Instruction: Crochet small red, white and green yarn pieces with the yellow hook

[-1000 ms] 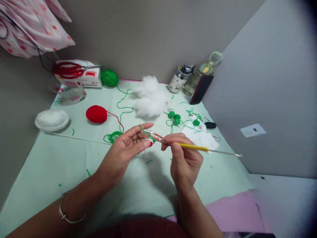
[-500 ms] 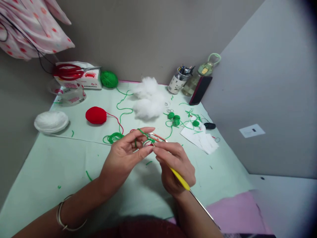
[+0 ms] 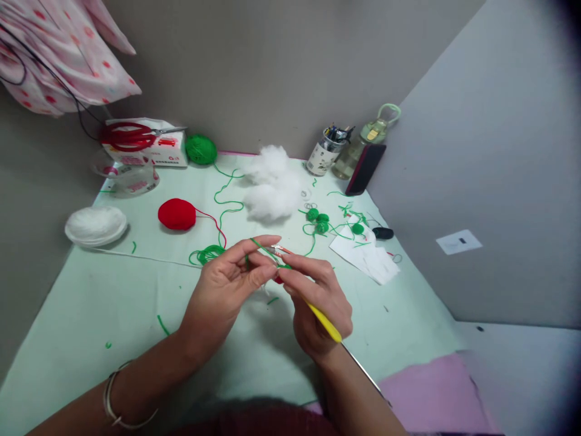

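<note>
My left hand (image 3: 227, 287) pinches a small crocheted piece (image 3: 278, 278) with red and green on it, and green yarn loops over its index finger. My right hand (image 3: 318, 303) is closed around a crochet hook with a yellow handle (image 3: 324, 322); the tip is hidden near the piece. A thin metal rod (image 3: 365, 370) sticks out below that hand, and an orange-and-silver tool (image 3: 282, 249) shows between the fingertips. Behind the hands lie a red yarn ball (image 3: 177, 214), a green yarn ball (image 3: 201, 149) and loose green yarn (image 3: 207, 254).
White stuffing (image 3: 272, 184) sits at the centre back. A white yarn ball (image 3: 96, 226) lies left, near a box (image 3: 170, 151) with red scissors (image 3: 129, 137). Small green balls (image 3: 322, 227), paper (image 3: 363, 251), a pen cup (image 3: 323, 156), a bottle (image 3: 351, 154) and a phone (image 3: 367, 169) are right.
The small piece has turned and shows less white, with more of it hidden by the fingers. My right hand and the yellow handle have shifted slightly left.
</note>
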The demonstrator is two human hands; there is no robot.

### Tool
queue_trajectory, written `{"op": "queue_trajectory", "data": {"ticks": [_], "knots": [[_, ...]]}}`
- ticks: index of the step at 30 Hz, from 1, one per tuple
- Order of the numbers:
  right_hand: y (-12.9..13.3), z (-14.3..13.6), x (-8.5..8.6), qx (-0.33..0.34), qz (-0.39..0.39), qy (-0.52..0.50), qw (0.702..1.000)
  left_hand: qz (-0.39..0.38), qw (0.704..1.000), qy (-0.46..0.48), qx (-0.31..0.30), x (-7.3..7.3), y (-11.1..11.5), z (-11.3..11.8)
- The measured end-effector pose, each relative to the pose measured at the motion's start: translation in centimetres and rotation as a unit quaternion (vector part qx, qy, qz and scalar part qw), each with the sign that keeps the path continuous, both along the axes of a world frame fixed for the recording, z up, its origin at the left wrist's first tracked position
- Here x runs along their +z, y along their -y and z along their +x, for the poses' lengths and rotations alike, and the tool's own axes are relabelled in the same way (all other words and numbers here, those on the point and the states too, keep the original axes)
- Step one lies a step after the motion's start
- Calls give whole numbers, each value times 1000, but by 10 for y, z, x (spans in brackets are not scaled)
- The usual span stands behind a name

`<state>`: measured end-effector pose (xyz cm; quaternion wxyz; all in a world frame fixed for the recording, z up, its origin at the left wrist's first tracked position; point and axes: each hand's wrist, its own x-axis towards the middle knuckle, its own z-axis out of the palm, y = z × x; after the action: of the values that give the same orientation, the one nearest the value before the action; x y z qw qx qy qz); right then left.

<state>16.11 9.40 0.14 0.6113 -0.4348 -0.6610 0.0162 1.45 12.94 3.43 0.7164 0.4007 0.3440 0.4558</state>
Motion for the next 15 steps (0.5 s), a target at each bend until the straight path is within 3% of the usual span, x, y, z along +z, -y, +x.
{"op": "queue_trajectory", "data": {"ticks": [9,15], "knots": [[-1,0,5,-7,26,4,1000,-67,997,32,11,1,-6,0],[-2,1,7,-25,29,0,999,-14,999,28,-28,2,-2,-1]]}}
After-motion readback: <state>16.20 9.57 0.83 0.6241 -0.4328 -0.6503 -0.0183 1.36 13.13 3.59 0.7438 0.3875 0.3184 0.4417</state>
